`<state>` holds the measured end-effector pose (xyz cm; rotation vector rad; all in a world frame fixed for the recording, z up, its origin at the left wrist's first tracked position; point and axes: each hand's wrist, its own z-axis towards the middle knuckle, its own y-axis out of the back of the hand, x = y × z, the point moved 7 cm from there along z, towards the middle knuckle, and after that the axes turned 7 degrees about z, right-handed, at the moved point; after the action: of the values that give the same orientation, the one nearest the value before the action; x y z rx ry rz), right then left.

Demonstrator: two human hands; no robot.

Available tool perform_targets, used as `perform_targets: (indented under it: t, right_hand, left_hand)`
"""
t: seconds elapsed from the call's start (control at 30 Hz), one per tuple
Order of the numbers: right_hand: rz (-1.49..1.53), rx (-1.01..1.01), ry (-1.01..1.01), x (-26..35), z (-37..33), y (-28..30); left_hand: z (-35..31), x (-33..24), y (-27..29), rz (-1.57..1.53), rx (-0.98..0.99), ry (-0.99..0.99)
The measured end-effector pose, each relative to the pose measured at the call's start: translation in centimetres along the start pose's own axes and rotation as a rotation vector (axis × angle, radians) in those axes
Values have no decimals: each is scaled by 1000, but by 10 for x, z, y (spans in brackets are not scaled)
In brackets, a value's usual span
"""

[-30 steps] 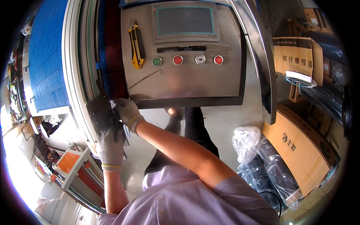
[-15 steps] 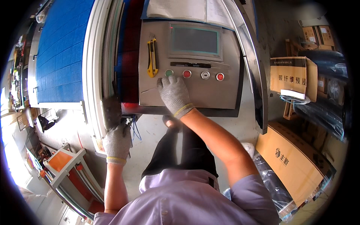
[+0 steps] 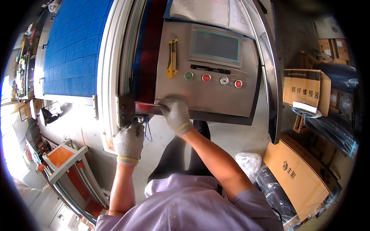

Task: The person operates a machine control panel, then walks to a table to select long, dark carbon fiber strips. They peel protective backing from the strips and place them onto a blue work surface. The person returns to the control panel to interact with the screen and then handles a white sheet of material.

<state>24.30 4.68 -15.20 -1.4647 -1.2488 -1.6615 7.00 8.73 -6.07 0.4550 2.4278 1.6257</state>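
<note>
My left hand (image 3: 129,143), in a grey knit glove with a yellow cuff, is closed at the lower end of a dark metal bracket (image 3: 126,110) on the machine's white rail. What lies inside its fingers is hidden. My right hand (image 3: 175,114), gloved alike, pinches a thin metal rod (image 3: 150,104) over the near left corner of the control panel (image 3: 208,98). The rod points left toward the bracket; whether it touches cannot be told. Farther up the panel lie a yellow utility knife (image 3: 172,57) and a black pen (image 3: 210,69), near a green button (image 3: 188,75) and a red button (image 3: 206,78).
A screen (image 3: 216,46) is set into the panel, with open papers (image 3: 200,11) behind it. The blue machine bed (image 3: 75,57) spans the left. A curved metal frame (image 3: 273,96) borders the panel's right; cardboard boxes (image 3: 296,171) and plastic-wrapped rolls (image 3: 331,123) stand beyond.
My right hand has moved from beside the green button down to the panel's near left corner and taken hold of the thin rod. My left hand stays at the bracket. The view has shifted.
</note>
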Motion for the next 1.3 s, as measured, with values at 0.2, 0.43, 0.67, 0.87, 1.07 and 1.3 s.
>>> perform_targets:
  t: [0.2,0.43,0.67,0.87,1.07,1.3]
  right_hand:
    - [-46,-117,31,6,-7,-9]
    - [-106,-83,88,3,-9,-10]
    - [-91,-37,102,4,-9,-15]
    - [-256,-34,260,8,-7,-13]
    - [-384,125,56,3,-10,-15]
    - [716,167,-820,-57,-11,-37]
  left_hand:
    - [0,0,0,20,23,6]
    - [0,2,0,10,8,-1]
    - [1,0,3,19,11,-6]
    - [1,-2,5,5,-23,-38]
    - [2,0,4,1,-34,-33]
    - [3,-1,8,2,-47,-33]
